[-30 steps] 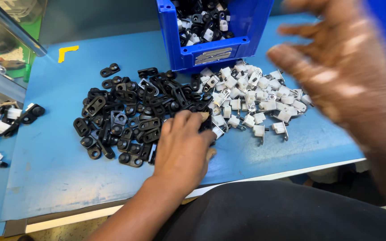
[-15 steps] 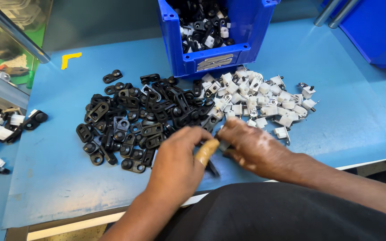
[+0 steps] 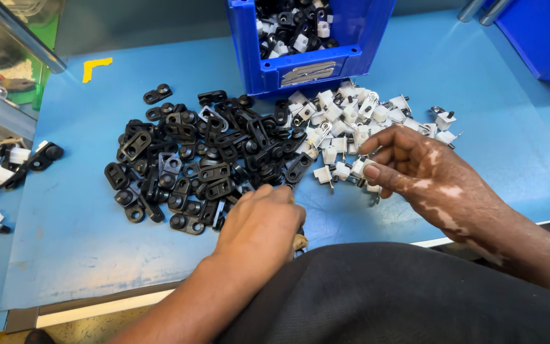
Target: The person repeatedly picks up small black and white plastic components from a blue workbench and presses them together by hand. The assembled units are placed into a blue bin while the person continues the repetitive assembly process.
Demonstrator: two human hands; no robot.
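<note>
My left hand (image 3: 259, 223) rests knuckles-up at the near edge of the pile of black clips (image 3: 205, 159), fingers curled under; I cannot tell what it holds, though a bit of tan material shows beneath the palm. The black clips spread away from it, forward and to its left, touching my fingertips.

My right hand (image 3: 424, 175) sits at the near side of the heap of white pieces (image 3: 358, 124). Its fingers are loosely bent, and thumb and forefinger pinch one white piece (image 3: 358, 167) at the heap's edge. The rest of the white pieces lie just beyond and to the left of that hand, running into the black clips between my two hands.

Beyond both piles stands a blue bin (image 3: 307, 44) holding mixed black and white parts. Everything lies on a blue mat (image 3: 77, 248) with scuffed near edge. A yellow corner mark (image 3: 95, 65) sits far left. More parts (image 3: 7, 169) lie beyond the mat's left edge. Another blue container (image 3: 549, 35) is far right.
</note>
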